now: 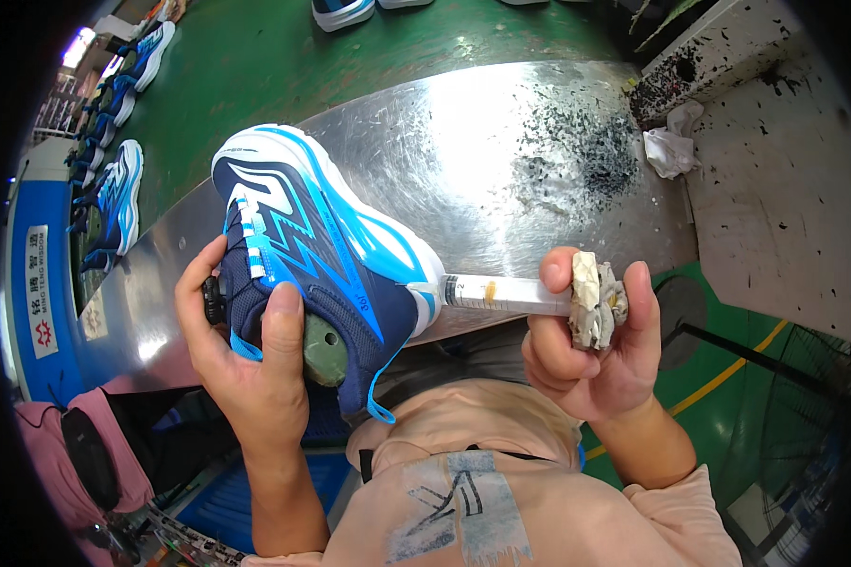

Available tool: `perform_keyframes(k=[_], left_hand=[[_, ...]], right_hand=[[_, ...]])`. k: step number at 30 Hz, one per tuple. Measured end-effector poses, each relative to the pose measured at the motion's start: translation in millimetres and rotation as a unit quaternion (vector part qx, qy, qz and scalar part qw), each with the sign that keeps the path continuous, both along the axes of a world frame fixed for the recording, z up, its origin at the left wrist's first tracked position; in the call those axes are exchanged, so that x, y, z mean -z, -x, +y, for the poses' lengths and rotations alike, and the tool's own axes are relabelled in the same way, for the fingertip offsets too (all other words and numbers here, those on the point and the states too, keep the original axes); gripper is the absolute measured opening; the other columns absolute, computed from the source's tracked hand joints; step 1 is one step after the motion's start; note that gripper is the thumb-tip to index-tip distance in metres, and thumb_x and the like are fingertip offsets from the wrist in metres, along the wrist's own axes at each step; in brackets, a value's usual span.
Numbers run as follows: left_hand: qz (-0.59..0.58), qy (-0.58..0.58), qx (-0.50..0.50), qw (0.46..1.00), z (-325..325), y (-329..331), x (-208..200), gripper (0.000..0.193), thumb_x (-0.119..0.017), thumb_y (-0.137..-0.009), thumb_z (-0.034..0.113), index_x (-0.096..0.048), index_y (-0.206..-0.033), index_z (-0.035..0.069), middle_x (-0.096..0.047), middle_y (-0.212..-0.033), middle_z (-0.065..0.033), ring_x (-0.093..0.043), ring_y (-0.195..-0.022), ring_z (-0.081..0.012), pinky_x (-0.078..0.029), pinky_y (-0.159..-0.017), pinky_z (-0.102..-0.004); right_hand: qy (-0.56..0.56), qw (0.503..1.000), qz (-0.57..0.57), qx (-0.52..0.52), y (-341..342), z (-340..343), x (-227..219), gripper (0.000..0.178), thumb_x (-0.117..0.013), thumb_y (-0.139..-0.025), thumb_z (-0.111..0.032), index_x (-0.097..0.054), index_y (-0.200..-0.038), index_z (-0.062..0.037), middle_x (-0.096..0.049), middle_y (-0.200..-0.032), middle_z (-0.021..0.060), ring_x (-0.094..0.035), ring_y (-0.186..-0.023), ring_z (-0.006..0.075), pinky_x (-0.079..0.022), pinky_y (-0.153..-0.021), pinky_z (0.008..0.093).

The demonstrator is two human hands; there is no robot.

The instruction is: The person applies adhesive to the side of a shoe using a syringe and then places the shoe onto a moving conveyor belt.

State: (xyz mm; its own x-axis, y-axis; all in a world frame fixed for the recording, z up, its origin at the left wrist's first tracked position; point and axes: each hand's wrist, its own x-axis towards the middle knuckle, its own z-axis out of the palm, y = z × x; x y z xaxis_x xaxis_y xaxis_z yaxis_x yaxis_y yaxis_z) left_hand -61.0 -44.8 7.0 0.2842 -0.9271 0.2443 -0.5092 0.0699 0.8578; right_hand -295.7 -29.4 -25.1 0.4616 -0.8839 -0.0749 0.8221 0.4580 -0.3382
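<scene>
A navy, blue and white running shoe (pixel 326 236) is tilted over the metal table, its white toe pointing away from me. My left hand (pixel 255 373) grips it around the collar and tongue, thumb on the near side. Inside the shoe opening shows a green shoe last (pixel 324 352) with a small hole. In my right hand (pixel 600 373) is a clear plastic syringe (pixel 506 294) with dark markings, lying sideways. Its tip meets the side of the sole near the heel. A dirty, off-white wad (pixel 596 307) covers the syringe's back end, pinched between my right fingers and thumb.
The shiny metal table (pixel 435 123) bears black stains at right, next to a crumpled white tissue (pixel 671 142). More such shoes (pixel 113 203) line up at far left by a blue machine panel (pixel 43 312). Someone in pink (pixel 113 444) is at lower left; a fan (pixel 808 397) stands right.
</scene>
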Motion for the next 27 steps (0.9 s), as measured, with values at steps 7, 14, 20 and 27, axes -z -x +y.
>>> perform_keyframes(k=[7,14,20,27], left_hand=[[-0.030,-0.015,0.010,0.999,-0.9,-0.5,-0.7,0.047,-0.063,-0.086,0.020,-0.046,-0.124,-0.003,-0.054,-0.111,-0.0108,-0.053,-0.098,-0.0151,-0.041,-0.090,-0.0280],[-0.026,-0.021,0.003,0.999,-2.5,-3.7,-4.8,0.047,-0.065,-0.085,0.018,-0.047,-0.123,-0.002,-0.054,-0.109,-0.0102,-0.053,-0.096,-0.0142,-0.042,-0.089,-0.0272],[-0.005,-0.024,0.001,1.000,-4.0,-3.0,-13.6,0.047,-0.066,-0.083,0.015,-0.047,-0.122,-0.002,-0.054,-0.106,-0.0086,-0.052,-0.092,-0.0130,-0.042,-0.086,-0.0267],[0.043,-0.052,0.003,0.998,-2.1,-14.0,-21.0,0.045,-0.065,-0.081,0.014,-0.049,-0.120,-0.002,-0.055,-0.105,-0.0079,-0.053,-0.091,-0.0121,-0.042,-0.084,-0.0249]], right_hand=[[0.060,0.979,0.193,-0.030,2.5,1.0,-8.8,0.076,-0.047,-0.084,-0.067,-0.045,-0.115,0.0026,-0.050,-0.070,0.0038,-0.040,-0.055,0.0059,-0.031,-0.049,0.0187],[0.094,0.962,0.255,-0.026,0.0,11.9,-15.5,0.076,-0.051,-0.084,-0.064,-0.047,-0.116,0.0053,-0.055,-0.084,0.0054,-0.051,-0.071,0.0078,-0.040,-0.061,0.0203],[0.090,0.959,0.266,-0.022,2.5,18.6,-25.8,0.076,-0.051,-0.084,-0.062,-0.047,-0.115,0.0068,-0.055,-0.084,0.0057,-0.051,-0.071,0.0072,-0.041,-0.060,0.0201],[0.154,0.961,0.211,0.096,13.1,2.3,-32.9,0.054,-0.041,-0.091,-0.060,-0.042,-0.109,-0.0092,-0.040,-0.052,0.0007,-0.028,-0.038,0.0057,-0.023,-0.035,0.0204]])
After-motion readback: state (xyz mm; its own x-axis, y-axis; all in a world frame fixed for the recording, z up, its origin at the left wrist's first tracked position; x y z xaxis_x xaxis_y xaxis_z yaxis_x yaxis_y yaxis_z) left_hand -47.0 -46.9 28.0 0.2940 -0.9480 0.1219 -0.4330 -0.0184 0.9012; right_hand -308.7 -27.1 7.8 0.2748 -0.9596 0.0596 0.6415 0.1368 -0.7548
